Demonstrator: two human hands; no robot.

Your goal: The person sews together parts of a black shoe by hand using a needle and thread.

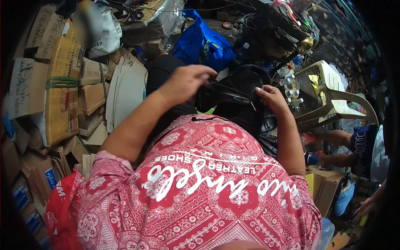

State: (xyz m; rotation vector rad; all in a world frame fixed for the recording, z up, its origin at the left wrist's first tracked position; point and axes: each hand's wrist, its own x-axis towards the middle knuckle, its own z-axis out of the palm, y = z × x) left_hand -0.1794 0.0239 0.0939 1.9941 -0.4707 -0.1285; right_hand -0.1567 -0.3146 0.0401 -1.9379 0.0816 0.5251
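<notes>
A black shoe [225, 96] lies across my lap, over my dark trousers. A thin dark thread [233, 89] runs over it between my two hands. My left hand [188, 82] is raised at the shoe's left side, fingers pointing right; its thumb and fingertips are smeared by motion, and the thread leads to them. On the shoe's right side, my right hand [271, 98] is closed in a pinch, thumb against forefinger, at the thread. A small pale tip [252, 106] shows just below those fingers; what it belongs to is too small to tell.
A blue bag [204, 43] stands beyond my knees. Stacked cardboard boxes [62, 91] crowd the left. To the right are small bottles [289, 85] and a plastic chair [333, 91]. Another person's legs [333, 146] reach in at the right. A red bag [66, 208] lies at lower left.
</notes>
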